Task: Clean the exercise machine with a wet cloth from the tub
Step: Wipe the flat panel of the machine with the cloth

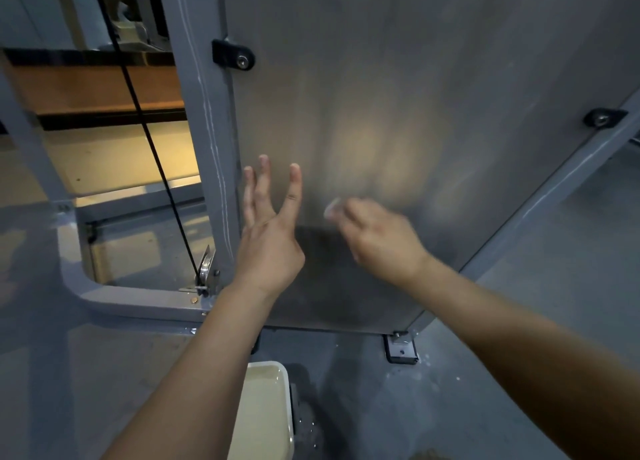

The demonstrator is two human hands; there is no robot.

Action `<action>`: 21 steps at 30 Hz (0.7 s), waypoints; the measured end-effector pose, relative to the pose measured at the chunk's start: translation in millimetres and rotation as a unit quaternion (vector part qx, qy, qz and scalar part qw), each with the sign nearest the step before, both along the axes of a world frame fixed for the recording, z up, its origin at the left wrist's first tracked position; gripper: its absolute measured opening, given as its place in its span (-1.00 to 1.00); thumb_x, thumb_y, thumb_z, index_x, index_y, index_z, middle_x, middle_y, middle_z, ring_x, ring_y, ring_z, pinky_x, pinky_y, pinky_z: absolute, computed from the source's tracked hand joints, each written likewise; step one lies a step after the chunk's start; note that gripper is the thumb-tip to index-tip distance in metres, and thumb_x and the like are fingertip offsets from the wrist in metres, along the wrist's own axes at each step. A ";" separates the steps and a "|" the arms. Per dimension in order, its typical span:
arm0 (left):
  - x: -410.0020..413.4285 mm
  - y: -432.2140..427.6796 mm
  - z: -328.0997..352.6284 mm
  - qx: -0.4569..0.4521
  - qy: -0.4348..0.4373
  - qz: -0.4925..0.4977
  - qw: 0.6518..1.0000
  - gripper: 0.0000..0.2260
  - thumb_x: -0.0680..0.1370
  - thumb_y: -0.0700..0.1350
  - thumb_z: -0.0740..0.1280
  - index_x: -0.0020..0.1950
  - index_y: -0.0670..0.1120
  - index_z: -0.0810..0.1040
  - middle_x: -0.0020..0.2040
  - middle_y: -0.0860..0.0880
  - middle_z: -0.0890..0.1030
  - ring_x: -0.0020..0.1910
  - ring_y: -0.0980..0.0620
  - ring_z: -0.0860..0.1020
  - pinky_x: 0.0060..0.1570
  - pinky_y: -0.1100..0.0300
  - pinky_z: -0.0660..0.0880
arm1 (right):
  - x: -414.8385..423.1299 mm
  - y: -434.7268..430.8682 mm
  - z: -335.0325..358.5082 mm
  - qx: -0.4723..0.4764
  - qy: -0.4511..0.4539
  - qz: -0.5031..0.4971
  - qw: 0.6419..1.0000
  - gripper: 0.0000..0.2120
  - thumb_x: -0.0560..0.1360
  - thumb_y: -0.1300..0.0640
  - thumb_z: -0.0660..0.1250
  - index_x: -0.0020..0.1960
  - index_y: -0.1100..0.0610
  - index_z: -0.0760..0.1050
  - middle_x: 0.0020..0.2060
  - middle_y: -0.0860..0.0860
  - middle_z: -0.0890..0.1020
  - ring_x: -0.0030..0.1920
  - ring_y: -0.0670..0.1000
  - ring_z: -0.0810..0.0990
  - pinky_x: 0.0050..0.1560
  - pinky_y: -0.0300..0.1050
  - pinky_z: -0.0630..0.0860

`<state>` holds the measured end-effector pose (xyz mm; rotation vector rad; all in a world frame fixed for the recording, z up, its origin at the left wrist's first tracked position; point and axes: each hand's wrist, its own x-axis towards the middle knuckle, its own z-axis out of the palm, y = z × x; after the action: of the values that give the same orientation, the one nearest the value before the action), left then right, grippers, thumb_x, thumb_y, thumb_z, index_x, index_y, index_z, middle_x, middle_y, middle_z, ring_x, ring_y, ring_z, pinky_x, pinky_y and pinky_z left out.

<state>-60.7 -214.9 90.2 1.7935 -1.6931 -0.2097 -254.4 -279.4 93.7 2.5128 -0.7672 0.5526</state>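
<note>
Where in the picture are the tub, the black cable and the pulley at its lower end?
Tub (266, 365): head view, on its far rim.
Black cable (145, 127): head view, midway along its visible length.
Pulley (206, 267): head view, on the wheel's metal face.

L hand (268, 248) splayed; R hand (381, 241) curled(?)

Machine panel (415, 78) dull silver-grey, faint vertical brushed streaks, dark patch low. Frame post (207, 130) blue-grey. Bracket (232, 55) black. Cable (152, 141) black. Tub (266, 411) cream. Floor (519, 373) grey, white specks.
</note>
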 end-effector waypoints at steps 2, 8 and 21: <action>-2.9 0.6 1.2 0.008 0.005 0.001 1.000 0.13 0.42 -0.52 0.23 0.57 0.37 -0.36 0.48 0.24 -0.60 0.54 0.07 -0.51 0.25 -0.15 0.55 | 4.5 -4.9 42.3 -0.050 -0.122 0.004 0.991 -0.66 0.56 0.34 0.26 0.31 0.21 0.56 0.12 0.14 0.61 -0.01 0.25 0.62 -0.24 0.11 0.64; -6.4 0.6 3.0 0.003 0.013 0.006 1.000 0.12 0.45 -0.48 0.24 0.54 0.38 -0.39 0.47 0.23 -0.62 0.54 0.05 -0.51 0.31 -0.18 0.50 | -24.2 -1.7 -17.2 -0.029 -0.039 -0.002 0.999 -0.61 0.53 0.39 0.20 0.32 0.23 0.54 0.17 0.10 0.61 -0.11 0.19 0.55 -0.43 0.03 0.57; -19.2 7.7 11.8 -0.002 0.013 0.019 1.000 0.00 0.46 -0.45 0.26 0.67 0.16 -0.23 0.56 0.08 -0.53 0.58 -0.05 -0.46 0.43 0.08 0.27 | -28.8 6.8 -41.7 -0.006 -0.079 -0.051 0.996 -0.59 0.45 0.39 0.35 0.27 0.15 0.59 0.09 0.06 0.61 -0.14 0.15 0.52 -0.49 -0.04 0.52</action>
<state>-79.9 -207.2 102.0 1.8107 -1.6387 -0.2109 -283.2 -272.6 52.0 2.4257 -0.9410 0.7250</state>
